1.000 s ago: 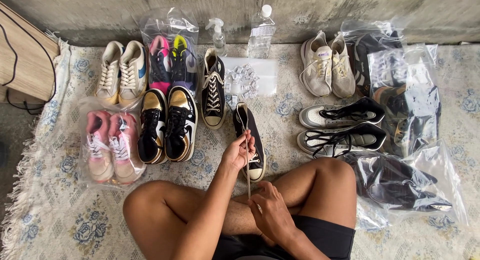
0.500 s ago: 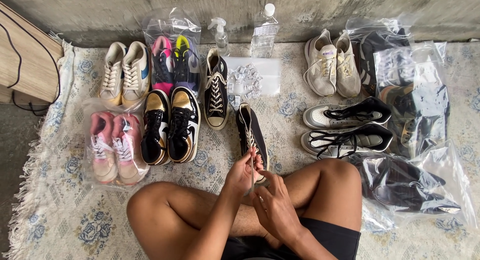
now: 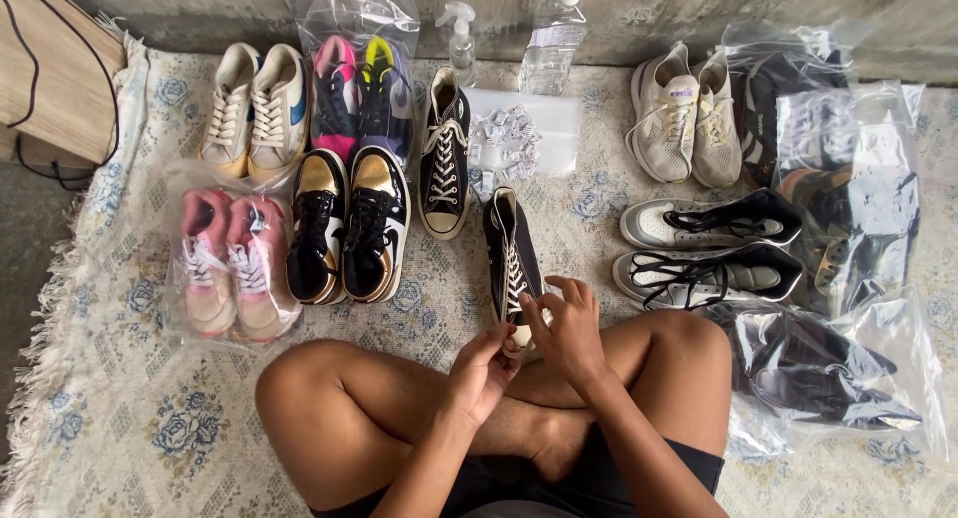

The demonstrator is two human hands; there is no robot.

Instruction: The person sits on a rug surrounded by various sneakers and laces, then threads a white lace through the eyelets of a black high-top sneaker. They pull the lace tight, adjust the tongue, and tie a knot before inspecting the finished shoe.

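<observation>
A black high-top sneaker with white laces (image 3: 511, 257) lies on the patterned rug in front of my crossed legs. My left hand (image 3: 482, 370) pinches the lace near the shoe's toe end. My right hand (image 3: 565, 328) rests on the lower lacing, fingers bent over the eyelets. The matching black high-top (image 3: 444, 154) stands just behind and to the left.
Around me lie pink sneakers in a bag (image 3: 228, 263), black-and-gold shoes (image 3: 349, 224), cream shoes (image 3: 251, 109), beige runners (image 3: 684, 114), black-and-white sneakers (image 3: 714, 244), bagged shoes (image 3: 848, 199), a spray bottle (image 3: 460, 41) and a water bottle (image 3: 552, 39). A wooden board (image 3: 50, 74) stands at far left.
Both hands dropped from pulling the lace upward to the shoe's toe end. The view shifted slightly.
</observation>
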